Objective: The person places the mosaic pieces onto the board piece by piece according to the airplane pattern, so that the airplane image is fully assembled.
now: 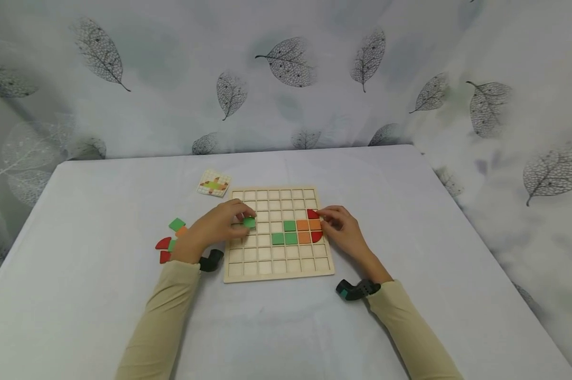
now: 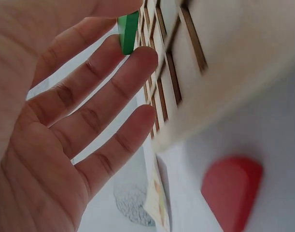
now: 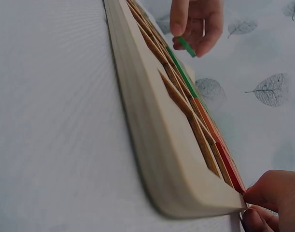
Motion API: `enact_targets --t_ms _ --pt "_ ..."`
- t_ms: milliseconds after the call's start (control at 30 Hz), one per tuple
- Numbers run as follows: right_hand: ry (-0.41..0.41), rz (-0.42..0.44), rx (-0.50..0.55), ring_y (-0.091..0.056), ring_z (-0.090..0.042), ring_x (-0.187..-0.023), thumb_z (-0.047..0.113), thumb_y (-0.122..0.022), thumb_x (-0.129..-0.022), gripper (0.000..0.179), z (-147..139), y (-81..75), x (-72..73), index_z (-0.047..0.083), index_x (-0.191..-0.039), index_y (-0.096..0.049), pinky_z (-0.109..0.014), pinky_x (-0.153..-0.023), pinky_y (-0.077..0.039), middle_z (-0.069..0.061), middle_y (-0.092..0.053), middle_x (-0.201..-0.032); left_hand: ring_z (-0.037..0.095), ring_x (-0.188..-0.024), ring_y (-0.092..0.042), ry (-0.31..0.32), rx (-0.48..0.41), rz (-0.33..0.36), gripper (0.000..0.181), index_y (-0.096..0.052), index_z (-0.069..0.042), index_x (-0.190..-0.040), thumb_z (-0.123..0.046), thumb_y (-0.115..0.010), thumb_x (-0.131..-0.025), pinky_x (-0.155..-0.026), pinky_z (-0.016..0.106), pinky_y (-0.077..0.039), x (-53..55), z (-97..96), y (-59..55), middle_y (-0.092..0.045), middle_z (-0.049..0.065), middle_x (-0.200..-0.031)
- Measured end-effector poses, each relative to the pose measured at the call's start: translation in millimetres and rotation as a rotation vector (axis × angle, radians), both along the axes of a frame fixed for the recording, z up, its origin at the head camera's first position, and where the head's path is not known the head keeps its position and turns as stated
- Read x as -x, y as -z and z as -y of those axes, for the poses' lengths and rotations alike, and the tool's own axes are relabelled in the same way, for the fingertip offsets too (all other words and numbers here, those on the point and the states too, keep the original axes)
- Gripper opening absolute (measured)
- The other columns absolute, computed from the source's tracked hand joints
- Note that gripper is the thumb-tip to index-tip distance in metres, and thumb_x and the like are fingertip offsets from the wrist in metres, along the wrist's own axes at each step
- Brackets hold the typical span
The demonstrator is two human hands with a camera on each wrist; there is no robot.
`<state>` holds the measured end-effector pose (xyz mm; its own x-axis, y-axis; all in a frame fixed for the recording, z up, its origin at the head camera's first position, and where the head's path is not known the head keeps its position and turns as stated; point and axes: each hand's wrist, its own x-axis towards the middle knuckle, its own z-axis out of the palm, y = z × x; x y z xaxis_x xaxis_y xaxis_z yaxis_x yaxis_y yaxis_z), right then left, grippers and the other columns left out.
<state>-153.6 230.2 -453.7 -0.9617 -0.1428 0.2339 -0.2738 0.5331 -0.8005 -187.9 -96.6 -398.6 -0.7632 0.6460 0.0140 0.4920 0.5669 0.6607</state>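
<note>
My left hand (image 1: 214, 228) pinches a green square tile (image 1: 249, 222) over the left part of a wooden grid board (image 1: 250, 270). In the left wrist view, that green tile (image 2: 130, 34) is at the fingertips, just off the board. My right hand (image 1: 346, 232) grips the board's right edge with thumb and fingertips, beside a red rounded tile (image 1: 311, 214). On the board's right half lie several green tiles (image 1: 278, 239), several orange tiles (image 1: 303, 225) and another red rounded tile (image 1: 317, 237).
Loose red (image 1: 164, 243), green (image 1: 177, 224) and orange (image 1: 181, 230) tiles lie left of the board, partly behind my left wrist. A small pattern card (image 1: 214, 183) lies past the board's far left corner. The white-covered table (image 1: 276, 327) meets a leaf-print backdrop (image 1: 286, 116).
</note>
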Motion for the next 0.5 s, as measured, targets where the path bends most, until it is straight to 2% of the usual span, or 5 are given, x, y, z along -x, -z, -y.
enact_targets --t_ms 267,500 --pt "-0.003 0.001 -0.001 -0.056 -0.021 -0.091 0.0 -0.063 -0.091 0.025 0.0 2.2 -0.3 -0.003 -0.116 -0.068 -0.018 -0.077 -0.046 -0.017 -0.059 -0.118 0.027 -0.094 -0.06 0.085 -0.011 -0.046 0.026 -0.066 0.002 -0.112 -0.002 -0.064 -0.086 -0.081 0.038 -0.05 1.6 -19.6 -0.8 -0.064 0.013 -0.107" --pt "0.005 0.0 -0.001 -0.056 -0.021 -0.092 0.001 -0.063 -0.091 0.025 -0.5 1.6 0.0 -0.003 -0.115 -0.068 -0.018 -0.077 -0.046 -0.017 -0.059 -0.117 0.027 -0.098 -0.06 0.087 -0.009 -0.006 0.021 -0.069 0.0 -0.108 -0.003 -0.065 -0.087 -0.086 0.038 -0.049 0.5 -36.0 -3.2 -0.066 0.011 -0.107"
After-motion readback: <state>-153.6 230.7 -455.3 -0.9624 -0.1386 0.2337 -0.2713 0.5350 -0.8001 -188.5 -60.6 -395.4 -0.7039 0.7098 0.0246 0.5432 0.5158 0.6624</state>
